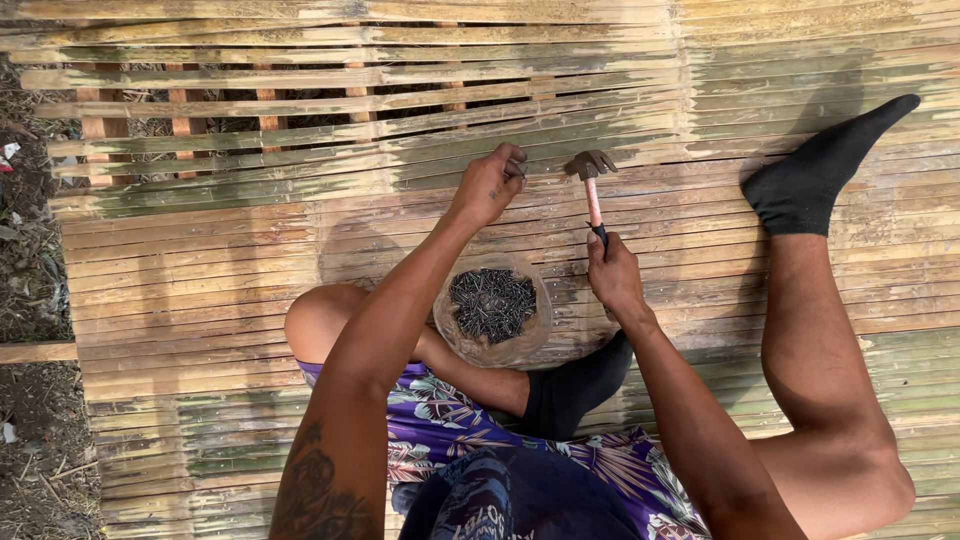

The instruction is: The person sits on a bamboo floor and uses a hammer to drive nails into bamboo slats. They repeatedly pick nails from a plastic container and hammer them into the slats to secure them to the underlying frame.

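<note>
I sit on a platform of split bamboo slats (200, 290). My right hand (612, 275) grips the handle of a small claw hammer (591, 180) with a pinkish shaft, its head raised just above the slats. My left hand (490, 183) is pinched against a slat right beside the hammer head; whatever it pinches is too small to make out. A clear bag of dark nails (491, 305) lies open between my forearms, next to my knee.
My legs in black socks (815, 175) stretch over the slats at right, one foot (570, 390) tucked under me. At the upper left the slats have gaps showing wooden supports (180, 115). Bare ground with debris (30, 230) borders the platform's left edge.
</note>
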